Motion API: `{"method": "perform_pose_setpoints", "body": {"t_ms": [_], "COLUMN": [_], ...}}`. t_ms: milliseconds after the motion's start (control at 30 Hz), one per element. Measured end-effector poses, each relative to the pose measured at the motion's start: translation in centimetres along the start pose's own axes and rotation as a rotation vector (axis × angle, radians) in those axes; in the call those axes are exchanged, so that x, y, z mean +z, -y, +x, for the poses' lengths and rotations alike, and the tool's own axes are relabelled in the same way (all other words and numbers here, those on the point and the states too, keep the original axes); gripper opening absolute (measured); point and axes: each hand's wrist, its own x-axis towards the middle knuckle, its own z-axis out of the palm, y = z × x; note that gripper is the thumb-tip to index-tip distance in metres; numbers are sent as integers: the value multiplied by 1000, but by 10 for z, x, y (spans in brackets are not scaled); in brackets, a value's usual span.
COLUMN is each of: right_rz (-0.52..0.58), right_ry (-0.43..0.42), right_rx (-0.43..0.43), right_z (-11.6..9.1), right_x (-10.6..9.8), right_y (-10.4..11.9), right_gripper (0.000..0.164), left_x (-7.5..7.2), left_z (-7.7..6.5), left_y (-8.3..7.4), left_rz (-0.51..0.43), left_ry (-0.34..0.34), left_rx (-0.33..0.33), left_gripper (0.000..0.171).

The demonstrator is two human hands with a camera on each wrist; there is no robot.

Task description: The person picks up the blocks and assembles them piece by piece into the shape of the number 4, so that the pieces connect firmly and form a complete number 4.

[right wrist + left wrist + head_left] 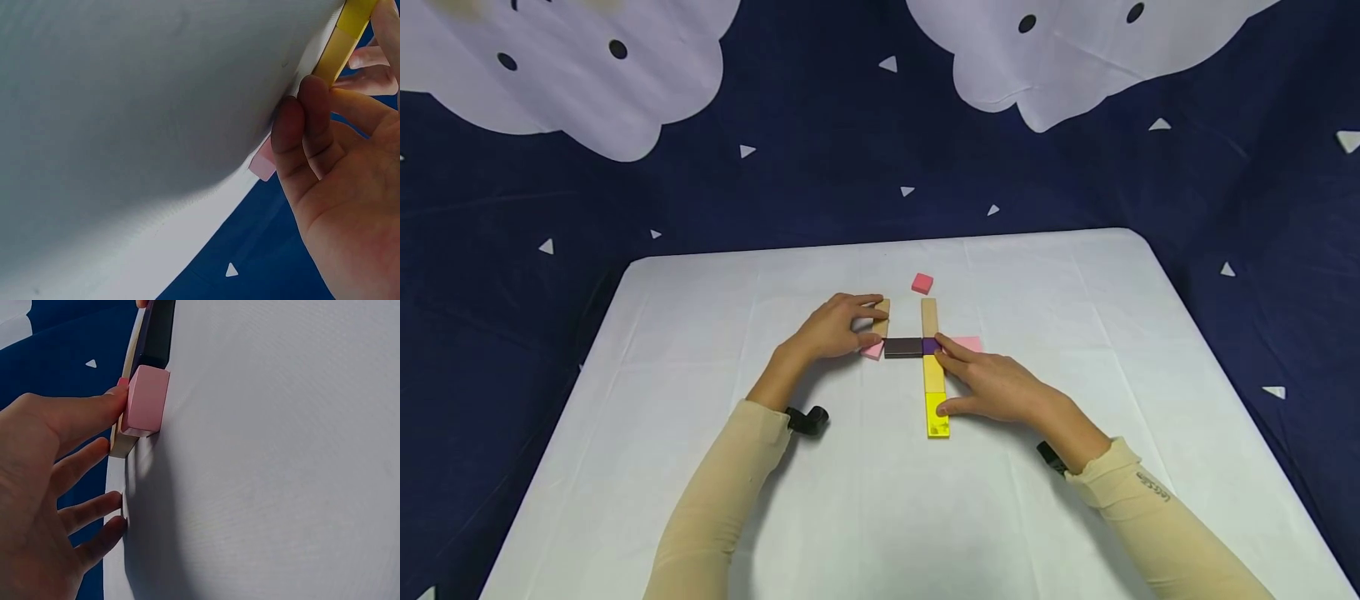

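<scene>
My left hand (838,323) is over a light wooden block (882,307) and a tilted pink block (872,352). In the left wrist view its thumb touches the pink block (147,400), while the index fingertip is at the end of the wooden block (124,447); the other fingers are spread. A dark block (903,348) runs from there to a small purple block (929,346). My right hand (996,387) touches the purple block with a fingertip and has its thumb on a bright yellow block (937,425). A paler yellow block (934,374) lies between these two.
Beyond the purple block lies another wooden block (929,315), with a small coral-pink block (922,283) farther back. A second flat pink block (968,343) is right of the purple one, partly behind my right fingers. Everything lies on a white-covered table (700,517) before a dark blue cloth.
</scene>
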Motion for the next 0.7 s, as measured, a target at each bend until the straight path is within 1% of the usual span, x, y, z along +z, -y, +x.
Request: {"method": "perform_pose_setpoints", "body": {"t_ms": [500,700], "right_rz": [-6,-12], "right_ry": [14,-5], "right_rx": [14,-8], "right_z": [-1,-1], "right_x": [-1,-1], "right_y": [2,1], "right_gripper": [93,92], "left_x": [0,0], "left_z": [0,-1], "left_y": [0,-1], "left_rz": [7,-23], "left_ry": [10,-14], "left_rx": [-18,-6], "left_gripper": [44,41]}}
